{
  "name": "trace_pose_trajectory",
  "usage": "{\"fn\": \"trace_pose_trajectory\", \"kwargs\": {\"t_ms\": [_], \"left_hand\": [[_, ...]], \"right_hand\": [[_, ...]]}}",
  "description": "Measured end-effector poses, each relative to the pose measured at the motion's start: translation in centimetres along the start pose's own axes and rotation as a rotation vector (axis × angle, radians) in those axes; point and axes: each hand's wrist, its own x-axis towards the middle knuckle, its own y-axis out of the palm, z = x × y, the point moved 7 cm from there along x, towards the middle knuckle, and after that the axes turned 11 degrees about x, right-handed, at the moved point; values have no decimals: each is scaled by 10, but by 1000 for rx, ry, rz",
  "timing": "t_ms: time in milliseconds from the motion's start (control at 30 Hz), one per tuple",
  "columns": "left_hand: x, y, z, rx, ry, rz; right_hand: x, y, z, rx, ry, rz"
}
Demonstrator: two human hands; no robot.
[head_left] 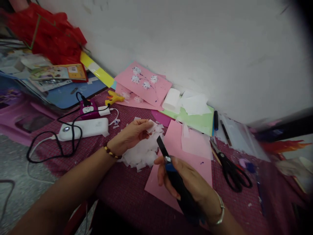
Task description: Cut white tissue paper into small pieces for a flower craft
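My left hand [133, 133] pinches a small piece of white tissue paper [152, 126] just above a heap of white tissue squares [143, 154]. My right hand [188, 182] is closed round a blue and black glue gun [174, 178], whose black nozzle points up and left toward the tissue piece. Under both lies a pink paper sheet [195, 153] on the maroon checked tablecloth [127, 192].
Black scissors [232, 171] lie right of the pink sheet. Pink card with white tissue flowers [144, 83], a tissue roll [171, 100], green paper [198, 120] and pens [216, 120] sit by the wall. A white power strip [85, 129], a yellow glue gun [114, 97] and black cables lie left.
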Motion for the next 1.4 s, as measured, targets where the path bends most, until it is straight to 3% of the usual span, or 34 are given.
{"fn": "trace_pose_trajectory", "kwargs": {"t_ms": [267, 567, 967, 1233, 1400], "left_hand": [[-1, 5, 13, 109, -119, 104], [-2, 10, 11, 229, -48, 203], [-4, 19, 5, 387, 59, 356], [-10, 25, 12, 267, -47, 399], [-16, 27, 16, 388, -115, 490]], "right_hand": [[5, -4, -6, 69, -28, 21], [6, -3, -14, 243, 24, 121], [6, -2, -13, 253, 38, 104], [6, -3, -14, 242, 57, 89], [6, -6, -17, 175, 61, 85]]}}
